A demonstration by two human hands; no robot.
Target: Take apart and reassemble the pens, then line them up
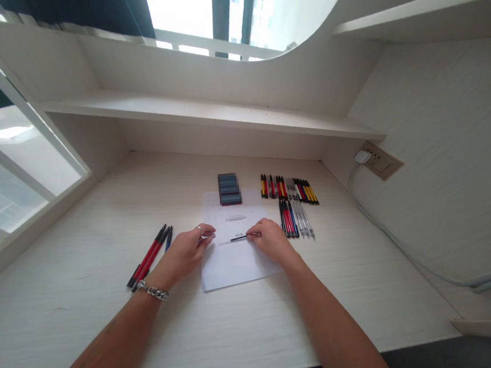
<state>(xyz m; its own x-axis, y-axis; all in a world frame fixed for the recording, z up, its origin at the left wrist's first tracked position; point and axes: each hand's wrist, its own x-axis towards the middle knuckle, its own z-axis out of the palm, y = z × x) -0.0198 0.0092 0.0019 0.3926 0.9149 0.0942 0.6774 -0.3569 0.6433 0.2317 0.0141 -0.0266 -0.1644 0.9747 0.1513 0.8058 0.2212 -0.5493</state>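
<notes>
Over a white sheet of paper (231,272), my right hand (271,239) pinches a thin pen refill (239,238), its dark part and clear tip pointing left. My left hand (190,249), with a ring and a chain bracelet, is closed at the paper's left edge around a small pale, shiny pen part (208,236), mostly covered by the fingers. A clear pen barrel (235,218) lies on the paper beyond both hands. Just above the refill is a tiny spring-like piece (239,234), too small to make out well.
Red pens (151,250) and a blue pen (168,238) lie left of my left hand. Rows of colored pens (289,187) and clear pens (303,220) lie at right. A dark blurred box-like object (229,189) sits behind the paper. A cable (387,233) runs down the right wall.
</notes>
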